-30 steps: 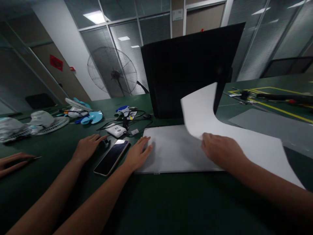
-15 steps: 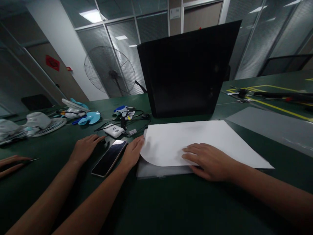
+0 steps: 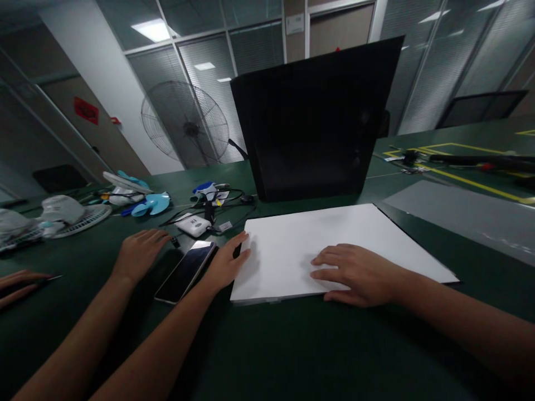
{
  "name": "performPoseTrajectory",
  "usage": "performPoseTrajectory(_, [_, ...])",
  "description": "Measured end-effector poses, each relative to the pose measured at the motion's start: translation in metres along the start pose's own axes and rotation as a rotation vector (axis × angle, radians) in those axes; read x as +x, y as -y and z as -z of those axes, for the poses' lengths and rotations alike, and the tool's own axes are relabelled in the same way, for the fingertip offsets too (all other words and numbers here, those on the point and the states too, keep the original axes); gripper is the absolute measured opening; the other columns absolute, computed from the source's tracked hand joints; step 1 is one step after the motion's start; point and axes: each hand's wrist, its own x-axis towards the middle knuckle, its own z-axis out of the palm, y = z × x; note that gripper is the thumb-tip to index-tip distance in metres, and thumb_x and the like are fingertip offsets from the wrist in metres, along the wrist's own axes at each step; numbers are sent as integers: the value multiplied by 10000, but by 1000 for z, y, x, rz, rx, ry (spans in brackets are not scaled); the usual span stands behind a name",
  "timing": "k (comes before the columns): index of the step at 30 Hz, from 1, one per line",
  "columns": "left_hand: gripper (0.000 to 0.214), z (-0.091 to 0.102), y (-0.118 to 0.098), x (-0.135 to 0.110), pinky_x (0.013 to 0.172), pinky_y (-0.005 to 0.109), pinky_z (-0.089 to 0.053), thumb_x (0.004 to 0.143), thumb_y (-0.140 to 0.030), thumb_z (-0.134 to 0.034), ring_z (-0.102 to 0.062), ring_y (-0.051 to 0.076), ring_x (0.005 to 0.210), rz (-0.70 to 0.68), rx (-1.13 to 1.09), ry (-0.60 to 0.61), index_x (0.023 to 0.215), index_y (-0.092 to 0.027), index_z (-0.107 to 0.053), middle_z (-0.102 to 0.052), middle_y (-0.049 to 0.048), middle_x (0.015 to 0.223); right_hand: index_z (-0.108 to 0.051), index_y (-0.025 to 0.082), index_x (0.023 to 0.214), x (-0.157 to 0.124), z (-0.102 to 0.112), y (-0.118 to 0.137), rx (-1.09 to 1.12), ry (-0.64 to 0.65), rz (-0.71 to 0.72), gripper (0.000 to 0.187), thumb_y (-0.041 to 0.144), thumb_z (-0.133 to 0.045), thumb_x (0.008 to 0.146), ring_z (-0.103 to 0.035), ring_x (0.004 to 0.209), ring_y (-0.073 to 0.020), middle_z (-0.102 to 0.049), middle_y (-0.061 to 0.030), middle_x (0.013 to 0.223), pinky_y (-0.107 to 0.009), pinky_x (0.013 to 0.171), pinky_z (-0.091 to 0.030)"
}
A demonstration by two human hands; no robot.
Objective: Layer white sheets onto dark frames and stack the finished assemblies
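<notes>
A white sheet of paper (image 3: 288,250) lies flat on the green table, covering nearly all of a flat layer whose thin edge shows along its front. My left hand (image 3: 225,264) rests at the paper's left edge, thumb and forefinger apart, fingertips touching it. Spread over the front middle of the sheet, my right hand (image 3: 359,273) lies palm down with nothing in it. Just left of my left hand is a smartphone (image 3: 184,275), face up. Behind the paper stands a large black panel (image 3: 313,122), tilted.
Another person's hand (image 3: 140,253) reaches beside the phone, near a small black piece. At far left, a second hand (image 3: 20,284) holds something thin. A white device (image 3: 193,224) with cables, fan parts (image 3: 152,204) and a translucent sheet (image 3: 460,214) lie around.
The paper's front left corner, curled up before, now lies flat over the layer below. My left hand's thumb and forefinger have spread apart. My right hand has stayed on the sheet.
</notes>
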Motion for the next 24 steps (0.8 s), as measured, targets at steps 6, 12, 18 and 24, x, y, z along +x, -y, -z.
performPoseTrajectory(6, [391,-98,-78,-8,1134,497,-477,853,-535,-622,-585,339,1374,-37,46,45,1199,-371,-704,-708,38,1354,-608,318,1420,2,2,-4,107,-7,-83,486,554,-533,1002,-535,1304,-262,-570,-69,1442,-523,1088,-458])
performPoseTrajectory(12, [344,-92,-70,-6,1124,465,-484,888,-531,-586,-605,329,1353,-36,67,42,1170,-378,-711,-732,20,1311,-626,323,1410,4,3,3,128,-28,-104,468,541,-516,1011,-535,1276,-259,-569,-84,1423,-509,1058,-459])
performPoseTrajectory(18, [450,-93,-74,-9,1143,514,-428,921,-543,-565,-546,333,1410,-91,167,98,1316,-349,-657,-669,60,1422,-668,339,1338,-4,3,-32,26,-143,-191,453,587,-489,1004,-558,1246,-216,-642,-45,1329,-478,1118,-409])
performPoseTrajectory(24, [477,-90,-74,-12,1158,566,-360,1015,-501,-438,-487,351,1442,-193,380,159,1418,-298,-593,-623,68,1482,-546,107,1433,-104,4,-151,-283,-470,-1085,760,671,-390,948,-360,1413,-460,-465,-264,1484,-750,1110,-274])
